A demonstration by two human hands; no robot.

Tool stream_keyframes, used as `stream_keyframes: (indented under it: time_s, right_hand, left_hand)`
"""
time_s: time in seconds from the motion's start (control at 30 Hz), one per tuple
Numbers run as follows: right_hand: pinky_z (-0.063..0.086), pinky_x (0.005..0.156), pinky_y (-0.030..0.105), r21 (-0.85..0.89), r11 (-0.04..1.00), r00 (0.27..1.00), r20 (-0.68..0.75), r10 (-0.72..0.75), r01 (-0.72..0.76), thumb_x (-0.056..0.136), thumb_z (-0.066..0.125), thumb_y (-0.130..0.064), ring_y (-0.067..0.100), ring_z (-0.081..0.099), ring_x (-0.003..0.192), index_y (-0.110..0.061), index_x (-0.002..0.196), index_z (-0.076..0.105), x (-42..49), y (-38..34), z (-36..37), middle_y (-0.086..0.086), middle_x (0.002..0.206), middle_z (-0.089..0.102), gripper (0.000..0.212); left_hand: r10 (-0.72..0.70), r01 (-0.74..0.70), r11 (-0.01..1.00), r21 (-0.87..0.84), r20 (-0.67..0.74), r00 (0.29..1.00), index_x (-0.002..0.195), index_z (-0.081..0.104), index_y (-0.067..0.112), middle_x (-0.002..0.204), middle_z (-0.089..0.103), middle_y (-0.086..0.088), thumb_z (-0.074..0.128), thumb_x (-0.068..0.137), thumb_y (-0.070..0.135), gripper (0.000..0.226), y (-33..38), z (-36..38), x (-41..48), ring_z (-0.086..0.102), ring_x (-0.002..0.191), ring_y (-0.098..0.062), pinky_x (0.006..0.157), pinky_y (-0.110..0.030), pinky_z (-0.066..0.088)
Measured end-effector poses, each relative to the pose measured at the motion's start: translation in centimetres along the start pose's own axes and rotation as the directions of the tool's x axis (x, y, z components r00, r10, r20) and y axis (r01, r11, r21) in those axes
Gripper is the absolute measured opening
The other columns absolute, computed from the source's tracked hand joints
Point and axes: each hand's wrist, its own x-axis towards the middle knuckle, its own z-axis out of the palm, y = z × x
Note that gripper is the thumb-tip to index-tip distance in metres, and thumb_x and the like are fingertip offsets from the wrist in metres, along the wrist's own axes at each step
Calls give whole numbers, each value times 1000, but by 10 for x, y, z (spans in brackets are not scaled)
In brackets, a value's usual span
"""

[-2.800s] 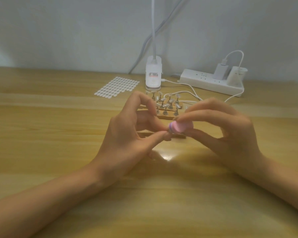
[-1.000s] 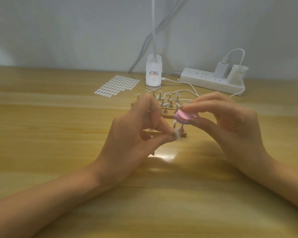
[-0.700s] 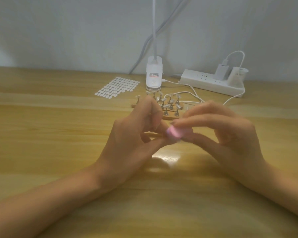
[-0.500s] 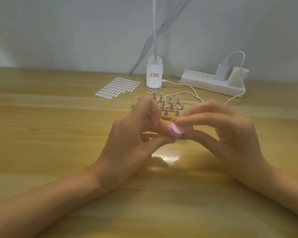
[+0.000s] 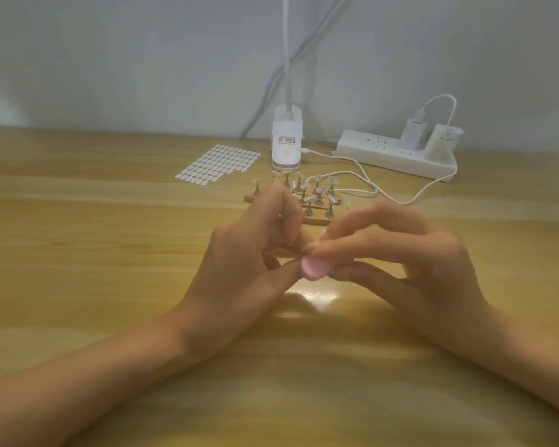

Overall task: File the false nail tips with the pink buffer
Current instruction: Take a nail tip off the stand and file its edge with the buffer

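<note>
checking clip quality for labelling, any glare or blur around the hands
Head view: glare patch on the table just below the buffer; right hand motion-blurred at the fingers, buffer soft-edged; left hand slightly sharper, the nail tip it pinches hidden behind the buffer; soft shadows under both hands.

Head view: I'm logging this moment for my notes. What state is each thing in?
Round pink buffer: pinched between fingers of right hand.
Left hand: fingertips pinched at the buffer; what they hold is hidden.
Clear false nail tips on metal stands: upright on wooden bases.
White power strip: white charger plugged in.
White sticker sheet: flat on wooden table.
</note>
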Motion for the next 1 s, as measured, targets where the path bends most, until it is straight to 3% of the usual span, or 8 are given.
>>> stream_keyframes:
  time_s: [0.13,0.23,0.37,0.47,0.67,0.8,0.9,1.0]
  right_hand:
    - [54,85,34,-5,998,997,-49,59,-60,88,74,-9,18,68,95,-13,110,71,0,1,-2,7,100,68,23]
    - [51,86,25,-12,1000,1000,22,-18,18,88,75,-12,12,66,95,-13,108,73,-1,-2,2,3,100,67,21]
    - [54,84,33,-34,998,997,-58,49,-51,88,75,-11,17,67,95,-12,110,72,0,2,-2,6,100,68,22]
    - [52,84,26,-55,998,1000,0,-26,26,87,74,-12,15,66,93,-13,108,73,-2,-1,1,5,98,67,21]
    - [53,84,30,-51,998,1000,0,-24,24,86,76,-9,18,67,91,-11,109,74,-2,2,0,7,97,66,23]
    - [55,80,34,-48,998,999,-47,24,-27,88,74,-10,19,67,89,-9,110,73,0,7,-5,9,98,67,22]
    - [54,79,29,-32,999,1000,3,-21,21,89,76,-11,17,66,88,-11,110,73,-2,4,-2,6,98,65,21]
    - [53,80,31,-43,999,1000,-2,-5,5,87,76,-8,18,66,88,-8,108,75,-2,5,-2,7,97,66,22]
  left_hand:
    - [-18,18,1000,-15,-10,1000,86,38,23,81,75,8,79,80,10,44,-2,-1,1,75,79,-7,54,-19,51]
    - [-42,42,998,-51,0,999,86,38,21,79,74,7,79,80,16,42,-3,0,1,72,72,-7,54,-23,51]
    - [-37,37,998,-60,-4,999,86,39,23,80,75,4,82,80,10,45,-3,-1,1,75,78,-8,55,-11,48]
    - [-39,40,997,-62,13,999,86,38,25,79,74,9,78,81,19,41,-3,0,1,73,73,-7,55,-16,47]
    - [-51,51,998,-47,4,999,86,39,26,79,75,6,78,81,19,40,-2,-1,1,75,74,-11,54,-22,50]
    - [-77,77,997,-31,-3,997,86,38,26,80,76,4,78,80,12,43,-2,-1,1,77,78,-13,59,-40,59]
    - [-53,53,998,-24,10,999,86,38,28,80,76,10,78,82,22,41,0,0,0,75,77,-7,52,-16,48]
    - [-70,70,997,-26,17,997,87,38,28,80,76,8,79,83,17,42,-2,-1,1,76,77,-10,52,-19,50]
